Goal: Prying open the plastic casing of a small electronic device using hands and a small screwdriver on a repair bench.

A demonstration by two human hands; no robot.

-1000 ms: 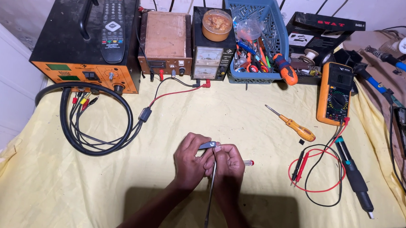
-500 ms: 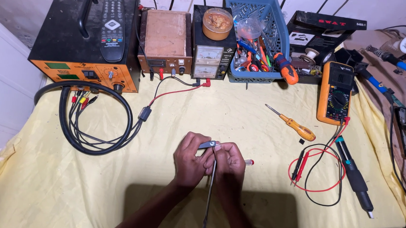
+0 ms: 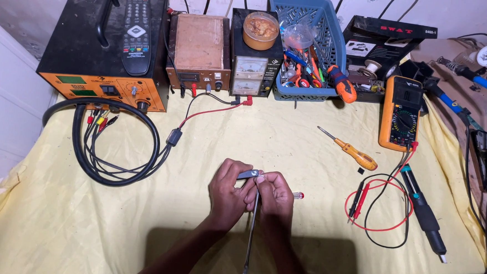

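Yellow cloth (image 3: 309,157) covers the worktop, and nothing on it has shifted since the earlier frames: both hands sit in the same spot at the near middle, and the tools around them lie as before. The left hand (image 3: 228,193) and right hand (image 3: 275,195) are pressed together, each grip closed on a thin metal tool (image 3: 252,221) whose grey head shows between the fingertips and whose long shaft runs down toward the near edge. A small red-tipped piece (image 3: 298,195) pokes out just beside the right hand.

At the back, a blue plastic basket (image 3: 278,44) holds a jumble of screwdrivers, pens and a clear round lid; an orange-handled driver (image 3: 343,86) hangs over its front corner. A round open tin (image 3: 260,29) of brownish paste stands on the small metered power supply (image 3: 250,59). A remote control (image 3: 137,26) lies on the big black and orange box (image 3: 81,50). Behind the orange multimeter (image 3: 401,113) lies a flat black carton (image 3: 393,31) with red lettering.
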